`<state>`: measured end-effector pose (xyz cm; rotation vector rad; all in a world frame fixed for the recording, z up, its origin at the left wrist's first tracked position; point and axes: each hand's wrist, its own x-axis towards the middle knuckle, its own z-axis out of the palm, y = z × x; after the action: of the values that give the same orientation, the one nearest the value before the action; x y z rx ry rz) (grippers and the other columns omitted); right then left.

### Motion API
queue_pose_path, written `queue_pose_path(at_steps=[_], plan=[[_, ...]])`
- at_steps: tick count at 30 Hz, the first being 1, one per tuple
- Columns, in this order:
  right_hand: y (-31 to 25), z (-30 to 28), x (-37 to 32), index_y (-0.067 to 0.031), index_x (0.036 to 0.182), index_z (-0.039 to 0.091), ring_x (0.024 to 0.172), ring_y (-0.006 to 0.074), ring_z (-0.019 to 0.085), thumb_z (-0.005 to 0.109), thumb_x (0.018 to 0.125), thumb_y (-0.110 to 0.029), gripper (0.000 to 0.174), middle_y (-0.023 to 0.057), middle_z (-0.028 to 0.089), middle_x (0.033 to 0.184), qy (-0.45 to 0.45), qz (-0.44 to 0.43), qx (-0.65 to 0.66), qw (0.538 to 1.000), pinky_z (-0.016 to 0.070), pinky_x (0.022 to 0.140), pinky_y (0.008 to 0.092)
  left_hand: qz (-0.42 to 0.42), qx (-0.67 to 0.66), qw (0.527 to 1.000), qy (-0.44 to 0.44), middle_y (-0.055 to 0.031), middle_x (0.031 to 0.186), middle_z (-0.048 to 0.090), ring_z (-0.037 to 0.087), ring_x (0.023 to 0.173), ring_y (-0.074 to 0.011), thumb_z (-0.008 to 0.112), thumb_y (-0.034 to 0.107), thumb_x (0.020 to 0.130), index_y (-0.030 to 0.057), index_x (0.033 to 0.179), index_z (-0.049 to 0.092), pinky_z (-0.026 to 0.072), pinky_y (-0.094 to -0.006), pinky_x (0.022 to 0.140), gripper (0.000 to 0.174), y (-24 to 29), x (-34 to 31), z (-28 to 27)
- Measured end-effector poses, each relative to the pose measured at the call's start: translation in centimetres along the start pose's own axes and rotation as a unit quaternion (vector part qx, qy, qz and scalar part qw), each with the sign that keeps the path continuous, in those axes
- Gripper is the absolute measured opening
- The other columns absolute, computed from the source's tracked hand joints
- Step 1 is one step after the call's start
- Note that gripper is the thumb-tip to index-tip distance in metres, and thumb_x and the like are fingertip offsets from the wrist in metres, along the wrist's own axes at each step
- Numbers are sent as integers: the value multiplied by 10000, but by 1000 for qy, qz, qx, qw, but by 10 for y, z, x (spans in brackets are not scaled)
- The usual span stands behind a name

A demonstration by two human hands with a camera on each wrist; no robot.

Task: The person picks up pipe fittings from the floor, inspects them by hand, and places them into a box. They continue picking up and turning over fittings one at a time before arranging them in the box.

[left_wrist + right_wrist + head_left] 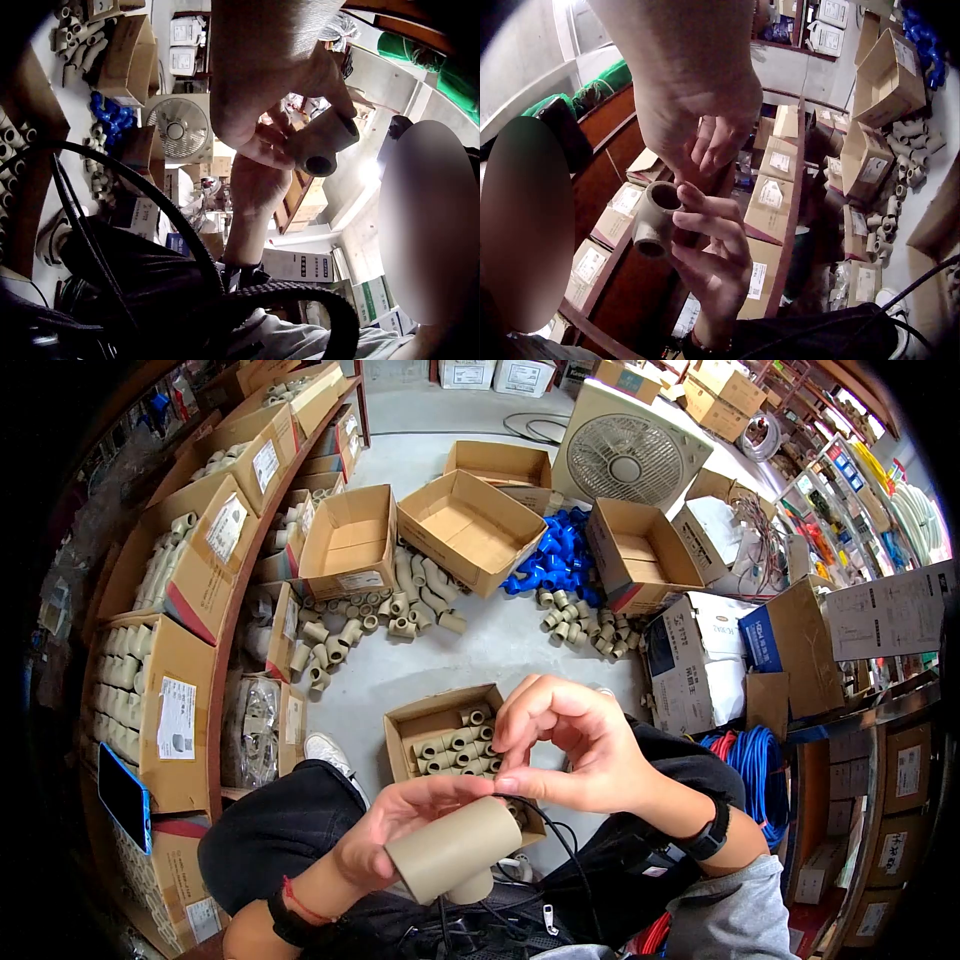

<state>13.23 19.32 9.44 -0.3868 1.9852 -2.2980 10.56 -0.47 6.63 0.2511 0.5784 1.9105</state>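
1. The left grip [395, 825] holds the beige tee fitting [455, 848], thumb and fingers about its barrel, at lower centre of the head view; the side branch points down.
2. The right grip [575, 745] stands narrow, thumb and forefinger bent but apart with nothing seen between them, at the tee's upper end. Whether the thumb touches the rim we cannot tell.
3. We judge the step to be close handling of that end. We advise a firm left hold behind the rim, fingertips off the mouth, and the bore turned to the light.
4. The black cord [216, 279] loops near the hands; in our view it could snag and should be kept aside.
5. Below the hands, lower centre, an open carton [398, 748] contains more tees.
6. The grey floor [520, 642] carries beige heaps and blue fittings [562, 550] at upper centre.
7. A box fan [622, 465] stands upper right of centre; stocked shelving [215, 710] lines the left, a phone [122, 800] at lower left.
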Motion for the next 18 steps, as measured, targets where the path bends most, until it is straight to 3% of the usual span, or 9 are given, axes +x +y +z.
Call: queue_pose_path(at_steps=[16, 18], plan=[[0, -1, 0, -7, 801, 484, 720, 105, 508, 625, 656, 54, 211, 74, 494, 827, 1, 12, -49, 999, 444, 612, 216, -8, -10, 1000, -10, -140, 1122, 425, 417, 1060, -229, 764, 333, 494, -16, 1176, 292, 317, -338, 913, 900, -3, 0, -4], [2, 3, 1, -26, 753, 455, 704, 113, 487, 589, 657, 38, 177, 66, 477, 799, 25, 12, 42, 999, 426, 610, 229, -7, -21, 1000, 2, -121, 1114, 429, 421, 1054, -222, 773, 307, 488, -9, 1182, 273, 328, -326, 902, 912, -3, 0, -2]])
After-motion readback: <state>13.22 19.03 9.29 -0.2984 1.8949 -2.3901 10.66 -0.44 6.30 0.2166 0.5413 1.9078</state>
